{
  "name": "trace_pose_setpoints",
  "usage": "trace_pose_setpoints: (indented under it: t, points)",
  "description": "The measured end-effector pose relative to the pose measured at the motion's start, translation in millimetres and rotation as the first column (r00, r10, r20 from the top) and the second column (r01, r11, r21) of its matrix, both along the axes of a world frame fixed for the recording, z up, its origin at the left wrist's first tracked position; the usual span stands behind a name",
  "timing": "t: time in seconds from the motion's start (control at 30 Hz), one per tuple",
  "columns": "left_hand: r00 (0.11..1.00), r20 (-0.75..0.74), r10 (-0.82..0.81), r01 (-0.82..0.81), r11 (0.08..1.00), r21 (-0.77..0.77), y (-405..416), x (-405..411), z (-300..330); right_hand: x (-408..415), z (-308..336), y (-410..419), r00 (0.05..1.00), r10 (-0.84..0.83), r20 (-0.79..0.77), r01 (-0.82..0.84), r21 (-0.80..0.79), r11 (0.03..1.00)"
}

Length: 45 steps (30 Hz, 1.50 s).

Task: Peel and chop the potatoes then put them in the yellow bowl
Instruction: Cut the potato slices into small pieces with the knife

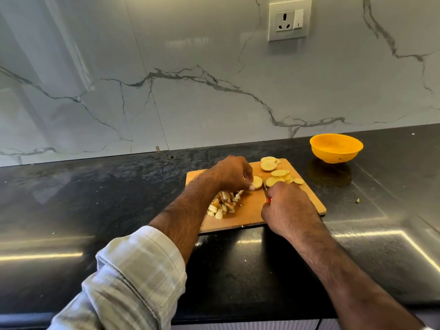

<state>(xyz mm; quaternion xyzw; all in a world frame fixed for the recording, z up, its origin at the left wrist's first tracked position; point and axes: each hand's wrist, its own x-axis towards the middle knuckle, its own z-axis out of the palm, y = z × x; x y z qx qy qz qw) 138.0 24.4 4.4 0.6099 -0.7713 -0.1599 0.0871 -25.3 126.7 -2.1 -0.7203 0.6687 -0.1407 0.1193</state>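
A rolled plaid sleeve (133,277) is lying nearest the lens over the black stone counter (95,198), which is running back to a veined marble wall with a socket plate (289,19). On the wooden cutting board (247,215), the left hand (232,173) is pinching a potato piece (257,182) beside the diced pile (223,204), while the right hand (289,208) is curling round what appears to be a knife (265,188), mostly hidden. Slices (277,173) are crowding the board's far corner; the yellow bowl (336,147) is standing apart, right of it, near the wall.
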Motion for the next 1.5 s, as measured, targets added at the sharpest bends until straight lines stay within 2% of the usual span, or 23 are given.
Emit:
trace_pose_setpoints:
  t: [0.23, 0.37, 0.5, 0.57, 0.67, 0.8, 1.13, 1.2, 1.33, 1.4, 1.5]
  points:
    - [0.999, -0.011, 0.032, -0.033, 0.998, -0.054, 1, -1, -6, -1, 5, 2, 0.998, 0.003, -0.064, -0.008, -0.084, 0.996]
    - [0.999, -0.026, 0.042, -0.044, 0.996, -0.077, -1, -5, -9, 11, 8, -3, 0.987, 0.052, -0.155, -0.041, 0.074, 0.996]
    - [0.998, -0.038, 0.048, -0.051, 0.995, -0.089, -2, -3, -11, 23, 10, -11, 0.968, 0.086, -0.235, -0.073, 0.065, 0.995]
    - [0.997, -0.059, 0.043, -0.048, 0.996, -0.074, -2, -1, -11, 29, 15, -17, 0.961, 0.097, -0.26, -0.067, 0.122, 0.99]
    - [0.996, -0.082, 0.029, -0.034, 0.998, -0.057, 0, 4, -12, 28, 14, -20, 0.967, 0.081, -0.242, -0.052, 0.127, 0.991]
    - [0.994, -0.101, 0.035, -0.043, 0.996, -0.08, 2, 7, -14, 17, 1, -2, 0.99, 0.028, -0.139, -0.041, -0.093, 0.995]
    - [0.991, -0.13, 0.037, -0.048, 0.996, -0.081, 1, 7, -16, 45, 12, -17, 0.966, 0.086, -0.243, -0.053, 0.139, 0.989]
    - [0.989, -0.145, 0.031, -0.043, 0.996, -0.078, 2, 8, -16, 41, 7, -20, 0.977, 0.066, -0.201, -0.048, 0.095, 0.994]
    - [0.974, -0.218, 0.067, -0.094, 0.989, -0.118, 2, 19, -20, 22, -7, -10, 0.994, 0.015, -0.109, -0.033, -0.165, 0.986]
    - [0.965, -0.248, 0.08, -0.116, 0.985, -0.131, 0, 23, -22, 22, -7, -2, 0.993, 0.036, -0.111, -0.054, -0.165, 0.985]
    - [0.966, -0.242, 0.088, -0.117, 0.987, -0.109, 2, 21, -23, 33, -7, 7, 0.986, 0.06, -0.157, -0.069, -0.053, 0.996]
